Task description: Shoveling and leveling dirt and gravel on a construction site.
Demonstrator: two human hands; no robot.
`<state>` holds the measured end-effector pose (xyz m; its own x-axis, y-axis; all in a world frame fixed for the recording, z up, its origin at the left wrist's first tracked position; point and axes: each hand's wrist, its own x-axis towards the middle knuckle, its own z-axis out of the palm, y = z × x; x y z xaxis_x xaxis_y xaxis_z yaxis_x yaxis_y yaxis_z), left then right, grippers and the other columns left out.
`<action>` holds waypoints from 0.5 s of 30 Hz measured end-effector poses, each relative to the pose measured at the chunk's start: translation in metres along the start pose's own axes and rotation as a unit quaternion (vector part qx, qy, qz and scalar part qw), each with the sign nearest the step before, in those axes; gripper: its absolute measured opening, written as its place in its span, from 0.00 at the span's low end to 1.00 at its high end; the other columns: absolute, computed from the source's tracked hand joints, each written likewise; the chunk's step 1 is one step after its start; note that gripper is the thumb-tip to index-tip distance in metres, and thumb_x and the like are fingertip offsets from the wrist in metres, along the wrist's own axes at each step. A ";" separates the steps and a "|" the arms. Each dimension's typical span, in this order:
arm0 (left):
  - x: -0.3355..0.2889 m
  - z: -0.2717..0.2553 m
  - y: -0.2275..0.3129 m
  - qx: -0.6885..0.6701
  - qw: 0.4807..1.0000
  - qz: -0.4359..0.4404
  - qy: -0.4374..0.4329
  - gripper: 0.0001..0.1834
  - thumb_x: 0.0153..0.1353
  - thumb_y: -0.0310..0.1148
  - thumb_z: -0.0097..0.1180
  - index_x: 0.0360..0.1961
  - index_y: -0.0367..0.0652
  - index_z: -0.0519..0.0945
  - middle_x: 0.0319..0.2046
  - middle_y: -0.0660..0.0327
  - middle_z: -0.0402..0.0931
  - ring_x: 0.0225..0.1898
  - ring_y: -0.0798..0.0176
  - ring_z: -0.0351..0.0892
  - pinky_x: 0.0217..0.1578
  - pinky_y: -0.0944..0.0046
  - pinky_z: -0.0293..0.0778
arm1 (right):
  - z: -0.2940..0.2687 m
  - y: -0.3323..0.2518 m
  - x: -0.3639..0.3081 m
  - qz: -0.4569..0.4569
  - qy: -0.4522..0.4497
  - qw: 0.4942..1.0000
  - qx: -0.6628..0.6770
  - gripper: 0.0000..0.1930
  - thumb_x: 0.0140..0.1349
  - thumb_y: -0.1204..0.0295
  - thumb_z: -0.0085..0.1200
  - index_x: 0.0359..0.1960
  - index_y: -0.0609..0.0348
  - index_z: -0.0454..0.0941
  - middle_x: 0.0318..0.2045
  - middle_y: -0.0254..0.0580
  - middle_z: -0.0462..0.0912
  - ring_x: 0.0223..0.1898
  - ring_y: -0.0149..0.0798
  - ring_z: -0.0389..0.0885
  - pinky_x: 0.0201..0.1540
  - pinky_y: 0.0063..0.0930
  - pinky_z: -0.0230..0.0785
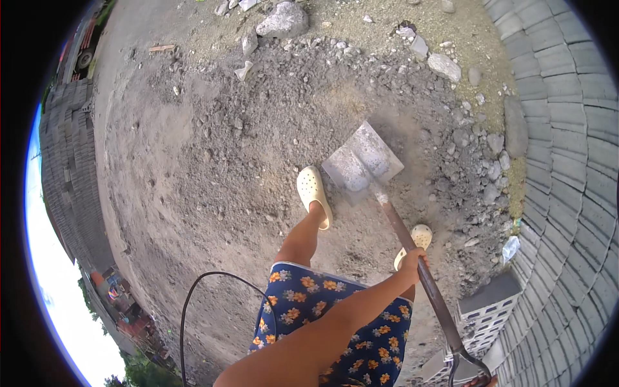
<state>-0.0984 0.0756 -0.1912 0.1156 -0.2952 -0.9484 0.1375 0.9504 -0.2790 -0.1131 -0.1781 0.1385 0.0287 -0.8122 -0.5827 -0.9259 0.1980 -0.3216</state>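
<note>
A shovel [403,226] with a square, dust-caked metal blade and a brown shaft slants from the middle of the view to the lower right. Around the middle of its shaft my left hand [411,261] is closed, the arm crossing in front of my body. My right hand [492,382] grips the D-shaped handle at the lower right edge, where only bits of the fingers show. The blade [363,158] is at the grey, crumbly soil [258,142], just ahead of my feet, and carries no heap of soil. Whether it touches the ground I cannot tell.
Cream clogs [312,190] are on my feet, either side of the shovel. Large stones [284,20] lie beyond the soil, with more rocks [445,67] to the right. Stacked grey blocks [561,129] wall the right side; hollow blocks [490,309] stand near the handle. A black cable [187,309] loops at left.
</note>
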 end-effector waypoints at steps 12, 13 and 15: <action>0.034 0.000 0.285 0.072 0.985 0.092 0.124 0.03 0.43 0.27 0.46 0.18 0.43 0.65 0.16 0.62 0.61 0.16 0.63 0.63 0.21 0.59 0.65 | 0.254 0.087 -0.047 0.030 -0.122 0.992 0.035 0.22 0.49 0.43 0.38 0.12 0.46 0.59 0.05 0.29 0.61 0.06 0.32 0.60 0.09 0.26 0.52; 0.043 0.002 0.282 0.074 0.986 0.088 0.123 0.03 0.43 0.27 0.46 0.18 0.43 0.65 0.16 0.62 0.61 0.16 0.63 0.63 0.21 0.59 0.65 | 0.257 0.091 -0.036 0.030 -0.117 0.992 0.036 0.22 0.49 0.43 0.38 0.12 0.46 0.59 0.05 0.29 0.61 0.06 0.32 0.60 0.09 0.26 0.52; 0.060 0.004 0.272 0.048 0.984 0.113 0.126 0.04 0.44 0.27 0.46 0.18 0.43 0.65 0.16 0.62 0.61 0.16 0.62 0.62 0.22 0.61 0.65 | 0.265 0.101 0.005 -0.022 -0.141 0.988 0.058 0.22 0.49 0.43 0.38 0.12 0.46 0.59 0.05 0.28 0.60 0.06 0.31 0.60 0.09 0.26 0.51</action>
<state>-0.0505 0.3161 -0.3234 -0.0924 -0.0320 -0.9952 0.2308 0.9716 -0.0527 -0.1065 -0.0167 -0.0945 0.1859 -0.6400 -0.7455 -0.8724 0.2416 -0.4250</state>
